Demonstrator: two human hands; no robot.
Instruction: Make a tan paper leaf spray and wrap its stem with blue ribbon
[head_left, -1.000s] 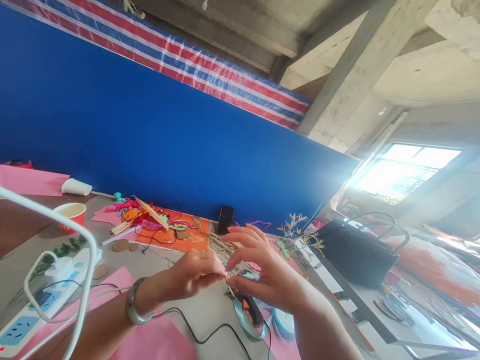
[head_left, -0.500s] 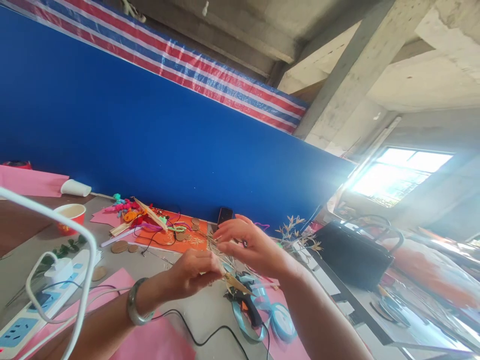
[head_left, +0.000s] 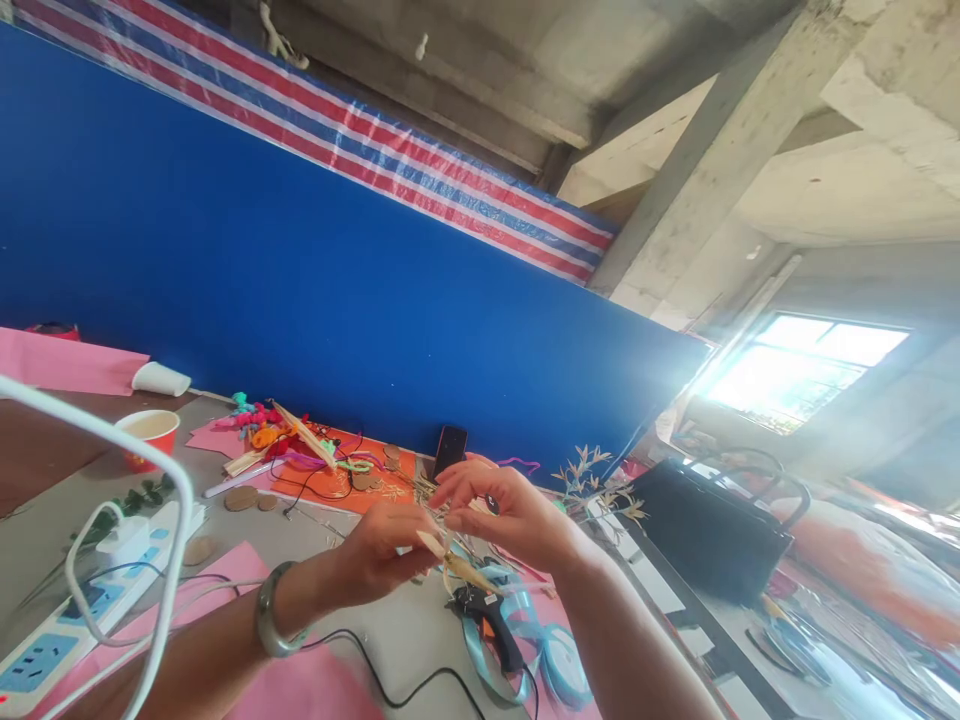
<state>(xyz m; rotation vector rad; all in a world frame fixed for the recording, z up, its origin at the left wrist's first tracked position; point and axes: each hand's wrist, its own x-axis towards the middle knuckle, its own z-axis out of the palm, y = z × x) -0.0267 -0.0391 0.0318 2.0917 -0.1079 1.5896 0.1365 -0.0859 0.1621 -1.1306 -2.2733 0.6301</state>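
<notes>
My left hand [head_left: 391,545], with a pale bangle at the wrist, is closed in a pinch on a straw-coloured dried leaf [head_left: 466,572]. The leaf juts out to the right, past the fingertips. Close beside it my right hand [head_left: 517,512] is bent over with a gap between thumb and forefinger, its fingertips almost at the left hand. No object shows clearly in those fingers. Below the leaf lies a black hot glue gun [head_left: 495,630] on the table. Light blue ribbon [head_left: 564,668] is rolled and looped around it.
Left stand a white power strip [head_left: 97,600] with cables and a paper cup [head_left: 148,437]. Behind are coloured craft bits [head_left: 262,430], wood slices [head_left: 241,498] and a phone [head_left: 450,448] against the blue panel [head_left: 337,330]. Dried sprigs [head_left: 589,475] and a black bag [head_left: 697,520] are at right.
My right hand's fingers have drawn in and down towards the left fingertips. The dried leaf has turned a little in my left hand. The view has shifted slightly.
</notes>
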